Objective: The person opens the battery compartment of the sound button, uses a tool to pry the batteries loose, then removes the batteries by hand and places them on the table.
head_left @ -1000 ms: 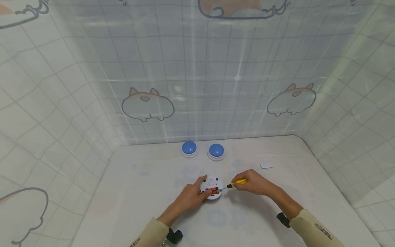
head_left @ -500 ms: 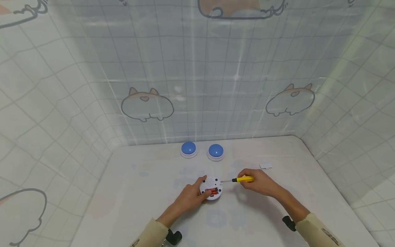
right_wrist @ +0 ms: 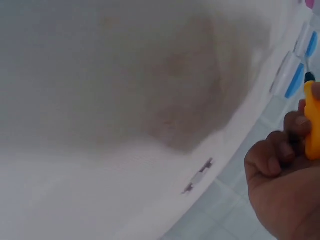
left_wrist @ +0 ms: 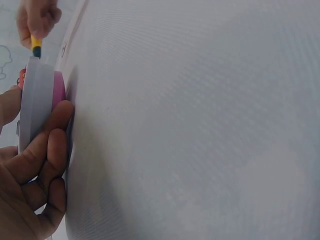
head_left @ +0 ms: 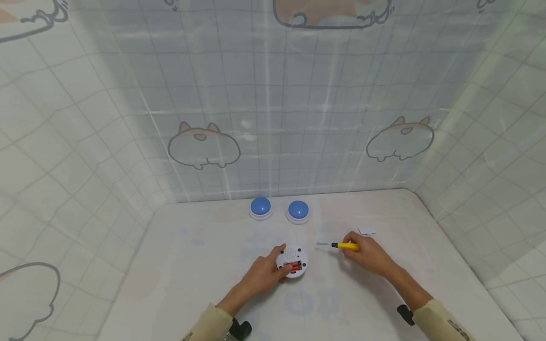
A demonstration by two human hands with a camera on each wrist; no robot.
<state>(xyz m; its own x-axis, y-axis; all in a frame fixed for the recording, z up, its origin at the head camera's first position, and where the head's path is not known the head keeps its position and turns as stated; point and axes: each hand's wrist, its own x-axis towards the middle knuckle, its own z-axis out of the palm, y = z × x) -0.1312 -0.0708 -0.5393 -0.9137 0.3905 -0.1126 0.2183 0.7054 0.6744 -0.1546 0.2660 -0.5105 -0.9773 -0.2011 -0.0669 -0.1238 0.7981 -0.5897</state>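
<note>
A round white push-button device [head_left: 292, 255] lies upside down on the table, its speaker holes facing up and its battery compartment uncovered. Red batteries [head_left: 295, 266] sit in that compartment. My left hand [head_left: 261, 274] grips the device by its left side, thumb on top near the batteries, fingers below. In the left wrist view, the pink button [left_wrist: 59, 89] shows on its underside. My right hand [head_left: 368, 255] holds a yellow screwdriver [head_left: 349, 246] by the handle, shaft pointing left. Its tip is apart from the device, a little to the right.
Two blue-topped push buttons, a left one [head_left: 260, 207] and a right one [head_left: 298, 210], stand near the table's back edge. A small white rectangular cover [head_left: 367, 230] lies just beyond my right hand. Patterned sheeting [head_left: 290, 94] rises behind and at both sides.
My right hand has drawn the screwdriver away from the battery compartment, to the right and slightly back. The left hand and the device have stayed in place.
</note>
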